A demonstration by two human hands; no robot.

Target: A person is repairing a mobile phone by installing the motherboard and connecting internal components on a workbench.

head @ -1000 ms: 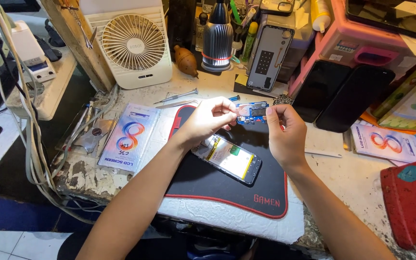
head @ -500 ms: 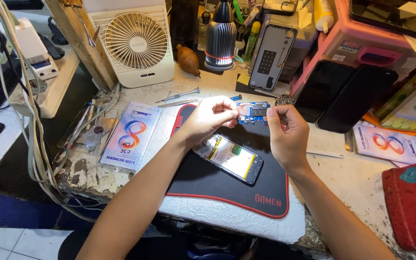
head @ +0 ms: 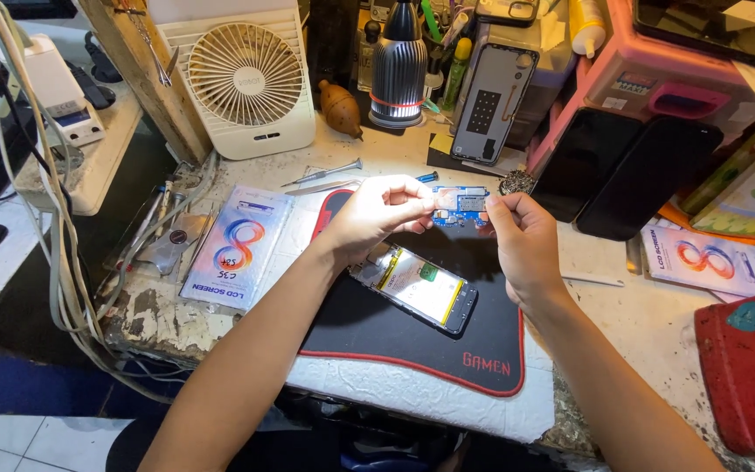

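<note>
Both hands hold up a small blue circuit board [head: 459, 207] above a black work mat [head: 412, 332] with a red edge. My left hand [head: 377, 214] pinches the board's left end and my right hand [head: 522, 236] pinches its right end. Below the hands an opened phone [head: 417, 288], back cover off with its battery showing, lies flat on the mat.
A white desk fan [head: 242, 79] and a silver lamp [head: 398, 65] stand at the back. A screwdriver [head: 321, 175] lies behind the mat. A flat screen package [head: 238, 245] rests left of the mat, another [head: 705, 260] at the right. Two dark phones [head: 622, 170] lean on a pink box; cables [head: 54, 262] hang left.
</note>
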